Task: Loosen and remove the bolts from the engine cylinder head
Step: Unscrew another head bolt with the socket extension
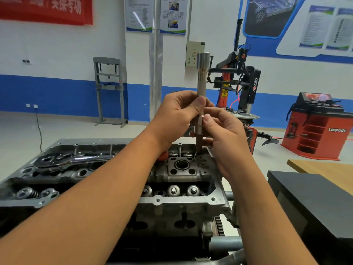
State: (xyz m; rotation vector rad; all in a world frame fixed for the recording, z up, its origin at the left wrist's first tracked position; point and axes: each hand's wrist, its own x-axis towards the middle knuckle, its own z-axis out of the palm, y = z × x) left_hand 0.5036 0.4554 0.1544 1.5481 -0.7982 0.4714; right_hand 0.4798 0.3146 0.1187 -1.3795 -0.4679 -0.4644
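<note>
Cylinder head (183,173) directly before me. Ratchet wrench (74,160) lies on its left half. Extension bar (201,96) upright over its far right corner — my left hand (175,119) left of bar, my right hand (223,134) right. Tyre changer (238,77) behind; cabinet (317,127) far right.

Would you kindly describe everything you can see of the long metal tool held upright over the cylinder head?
The socket extension is a slim, silver-grey metal rod with a wider cylindrical top end. It stands upright, its lower brownish shaft entering a bolt hole at the far right of the cylinder head. The left hand grips its middle, thumb across the shaft; the right hand pinches a collar just below. No ratchet is attached to its top.
</note>
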